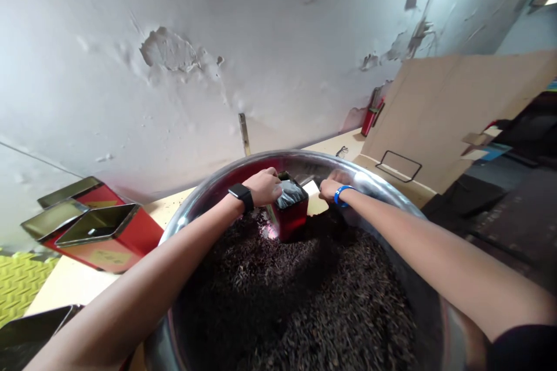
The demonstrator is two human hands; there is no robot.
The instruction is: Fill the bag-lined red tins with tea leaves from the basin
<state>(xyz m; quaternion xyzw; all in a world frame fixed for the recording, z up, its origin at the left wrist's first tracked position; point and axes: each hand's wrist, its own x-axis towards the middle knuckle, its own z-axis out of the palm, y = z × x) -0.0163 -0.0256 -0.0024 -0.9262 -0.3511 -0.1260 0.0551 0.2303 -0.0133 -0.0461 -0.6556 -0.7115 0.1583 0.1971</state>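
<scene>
A large round metal basin (191, 200) holds dark, loose, dried leaf-like pieces (343, 290). A red square tin (292, 221) stands upright among them near the far side, with a silvery plastic liner (290, 193) in its mouth. My left hand (264, 186), below a black watch, grips the tin's left rim and liner. My right hand (331, 186), with a blue wristband, has its fingers closed on a pale, flat scoop-like piece (315, 198) just right of the tin.
Open red tins (141, 237) lie at the left on a light wooden table (72, 281), with another open tin (35, 333) nearer. A cardboard box (444, 110) and a red tin (369, 119) stand at the right back. Behind rises a peeling wall (282, 58).
</scene>
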